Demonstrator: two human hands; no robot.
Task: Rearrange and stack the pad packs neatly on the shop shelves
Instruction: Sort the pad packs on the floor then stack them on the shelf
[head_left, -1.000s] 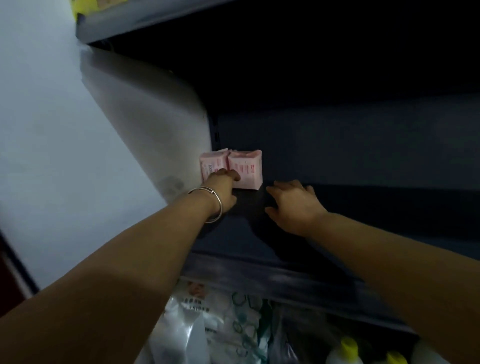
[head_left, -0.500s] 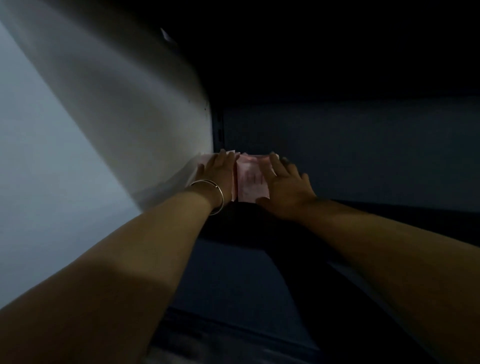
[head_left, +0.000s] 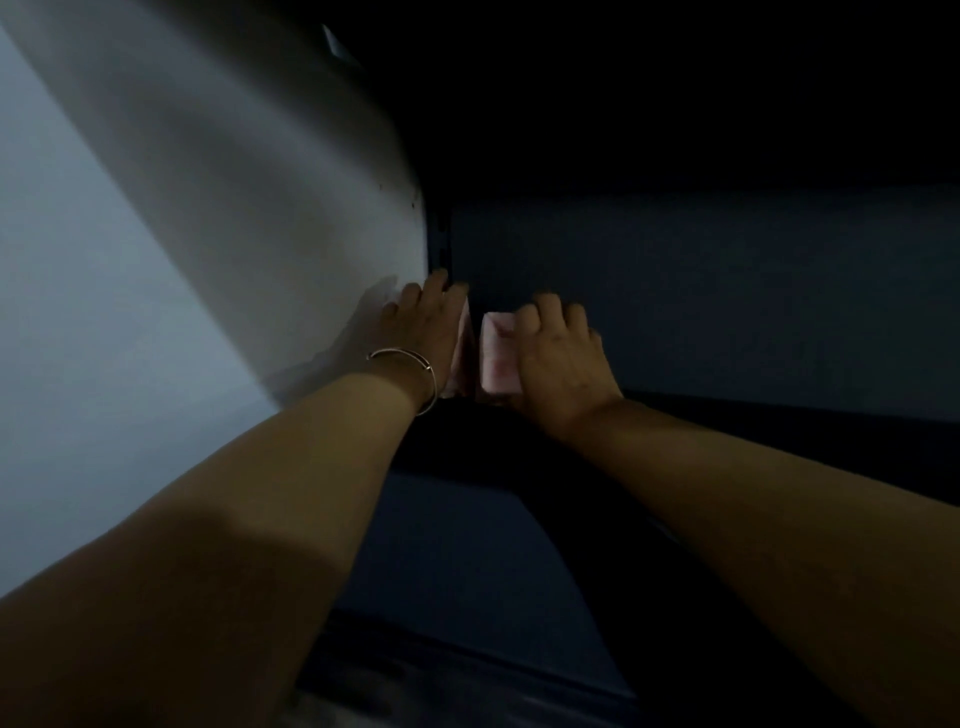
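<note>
Two pink pad packs stand at the back left corner of a dark shelf. My left hand, with a thin bangle on the wrist, lies over the left pack, fingers reaching past its top, and hides most of it. My right hand covers the right pack with its fingers curled over the top edge. A narrow dark gap separates the two packs.
A pale side wall borders the shelf on the left. The dark back panel runs to the right behind the packs. The shelf above casts deep shadow over the whole bay. The shelf's front lip crosses the bottom.
Both hands reached deeper to the packs at the back. My right hand went from the bare shelf onto the right pack, and a small gap has opened between the two packs.
</note>
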